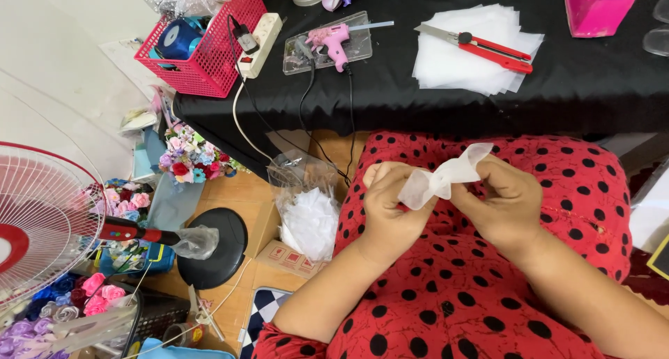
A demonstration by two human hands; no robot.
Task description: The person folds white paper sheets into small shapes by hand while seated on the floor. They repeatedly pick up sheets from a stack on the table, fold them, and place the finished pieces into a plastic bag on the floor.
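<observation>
Both hands are up over my red dotted lap, and my fingers are pinching a strip of sheer white fabric (446, 176): my left hand (387, 207) grips its lower end, my right hand (503, 200) its upper end, with the middle gathered tight between them. At ten o'clock from my hands the red mesh basket (209, 47) sits at the bench's (599, 87) left corner, holding a blue ribbon spool (178, 40). At nine o'clock a clear bag (306, 207) on the floor is full of white fabric pieces. At twelve, a pink glue gun (333, 40) lies on a clear tray (327, 42). At one o'clock, red scissors (482, 47) rest on stacked white sheets (468, 67). The bench's black edge hangs just beyond my knees, leaving little room.
</observation>
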